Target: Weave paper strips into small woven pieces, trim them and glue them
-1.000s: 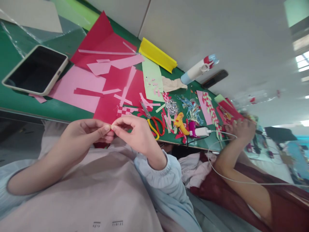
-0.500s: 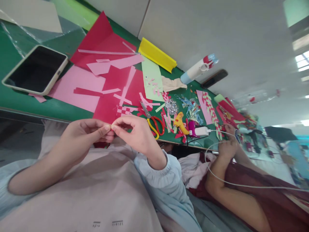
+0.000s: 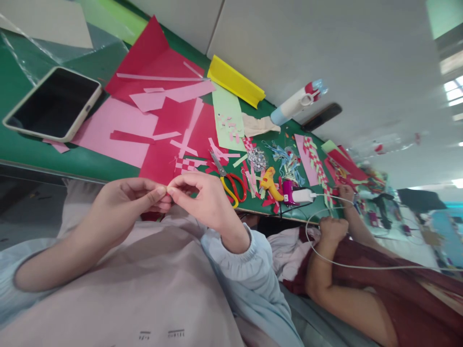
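Note:
My left hand (image 3: pixel 125 205) and my right hand (image 3: pixel 202 197) meet fingertip to fingertip over my lap, just off the table's near edge. Thumbs and forefingers of both are pinched together. Whatever lies between them is too small or too covered to name. Just beyond the fingers is a red and pink checkered woven paper piece (image 3: pixel 187 165) on red paper (image 3: pixel 159 161). Scissors (image 3: pixel 231 185) with red and yellow handles lie right of my right hand. A yellow glue gun (image 3: pixel 270 183) rests farther right among paper scraps.
A phone (image 3: pixel 54 103) lies at the left on pink paper (image 3: pixel 115 130). Behind are a yellow folded strip (image 3: pixel 235 82) and a white bottle (image 3: pixel 298 103). A white cable (image 3: pixel 361 266) loops past a co-worker's hand (image 3: pixel 333 229) at the right.
My hands keep nearly the same pinched pose. At the right, the co-worker's hands have moved apart, the nearer one shifting toward the co-worker's lap, and the cable has shifted slightly.

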Demonstrator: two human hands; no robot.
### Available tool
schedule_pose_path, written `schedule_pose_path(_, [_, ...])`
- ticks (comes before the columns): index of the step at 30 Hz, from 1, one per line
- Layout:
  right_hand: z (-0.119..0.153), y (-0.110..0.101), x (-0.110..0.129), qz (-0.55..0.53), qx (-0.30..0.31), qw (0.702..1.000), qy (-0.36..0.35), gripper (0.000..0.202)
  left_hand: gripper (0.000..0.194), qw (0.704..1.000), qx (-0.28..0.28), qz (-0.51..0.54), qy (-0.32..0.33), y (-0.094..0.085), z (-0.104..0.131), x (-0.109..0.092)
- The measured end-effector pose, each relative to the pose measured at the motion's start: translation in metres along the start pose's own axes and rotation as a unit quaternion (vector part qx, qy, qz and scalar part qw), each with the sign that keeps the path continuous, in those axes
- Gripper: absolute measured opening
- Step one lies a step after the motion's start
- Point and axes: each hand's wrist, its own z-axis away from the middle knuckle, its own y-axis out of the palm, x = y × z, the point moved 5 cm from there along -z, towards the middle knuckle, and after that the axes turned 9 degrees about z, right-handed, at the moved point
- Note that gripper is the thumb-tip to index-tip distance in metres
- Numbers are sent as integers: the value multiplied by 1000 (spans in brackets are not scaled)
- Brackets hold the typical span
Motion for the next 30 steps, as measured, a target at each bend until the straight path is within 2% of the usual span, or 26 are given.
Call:
schedule_pose_path(9, [-1,0,4,28,-1,1000,14,14,29,997,-16,-68,30,4,6,-7])
schedule_pose_path(14, [1,-1,2,-5,-4,1000,29,12,30,995,-9,-85,45,4,7,-9])
schedule_pose_path(19, [4,-7,4,-26,11,999,22,13,31,997,19,-69,32,2,6,-3])
schedule_pose_path(30, [6,-6,15,105,-30,994,-32,14,29,1000,8,13,8,6,4,0])
